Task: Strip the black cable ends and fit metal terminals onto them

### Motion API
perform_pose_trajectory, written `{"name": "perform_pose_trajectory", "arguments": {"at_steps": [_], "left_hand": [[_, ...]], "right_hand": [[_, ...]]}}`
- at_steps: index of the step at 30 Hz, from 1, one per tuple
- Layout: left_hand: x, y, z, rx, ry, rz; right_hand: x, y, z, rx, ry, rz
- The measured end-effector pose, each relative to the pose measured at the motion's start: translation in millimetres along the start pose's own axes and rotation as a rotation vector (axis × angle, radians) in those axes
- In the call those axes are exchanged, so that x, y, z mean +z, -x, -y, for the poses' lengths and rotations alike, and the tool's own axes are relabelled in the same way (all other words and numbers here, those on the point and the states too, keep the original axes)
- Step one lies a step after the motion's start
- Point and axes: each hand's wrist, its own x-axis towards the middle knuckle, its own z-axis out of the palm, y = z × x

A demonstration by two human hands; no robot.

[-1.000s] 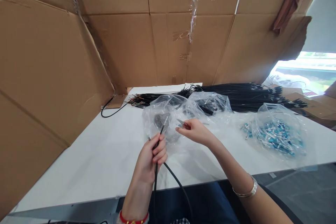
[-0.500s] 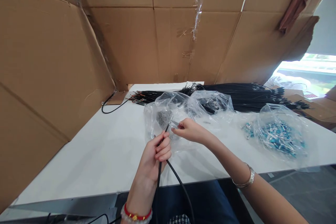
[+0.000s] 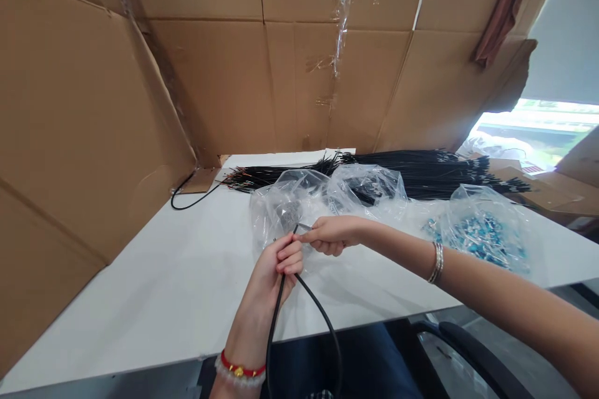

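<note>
My left hand point(image 3: 279, 265) is closed round a black cable point(image 3: 322, 313) that loops below it, both lengths hanging toward my lap. One cable end pokes up above the left thumb. Close beside it, my right hand point(image 3: 331, 234) is closed on a small tool with a slim metal tip point(image 3: 305, 226); that tip meets the cable end, and the handle is hidden in my fingers. Behind both hands lies a clear plastic bag point(image 3: 264, 209) holding small grey metal pieces point(image 3: 287, 215).
Bundles of black cables point(image 3: 430, 168) lie along the back of the white table point(image 3: 178, 287). A second clear bag with blue and silver connectors point(image 3: 489, 238) sits at the right. Cardboard walls point(image 3: 206, 81) stand behind and left. A chair armrest point(image 3: 477, 349) shows at lower right.
My right hand has turned flatter and come down against the left fingers, and the red on the tool no longer shows. My right forearm has swung up and outward. The view has shifted slightly.
</note>
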Motion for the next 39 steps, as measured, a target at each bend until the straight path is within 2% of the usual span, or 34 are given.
{"name": "perform_pose_trajectory", "arguments": {"at_steps": [8,15,25,30,39], "left_hand": [[-0.2,-11,-1,-0.011,0.011,-0.024],[-1.5,-13,0,0.000,-0.062,-0.022],[-5.3,-14,2,0.054,-0.254,-0.023],[-4.6,-9,4,0.068,-0.384,-0.049],[-1.0,-4,9,0.172,-0.567,-0.114]], "right_hand": [[-2,-3,4,0.142,-0.043,0.047],[-8,7,5,0.118,-0.014,-0.014],[-11,11,4,0.087,0.092,-0.063],[-13,10,9,0.121,0.133,-0.040],[-9,9,16,0.190,0.181,0.039]]}}
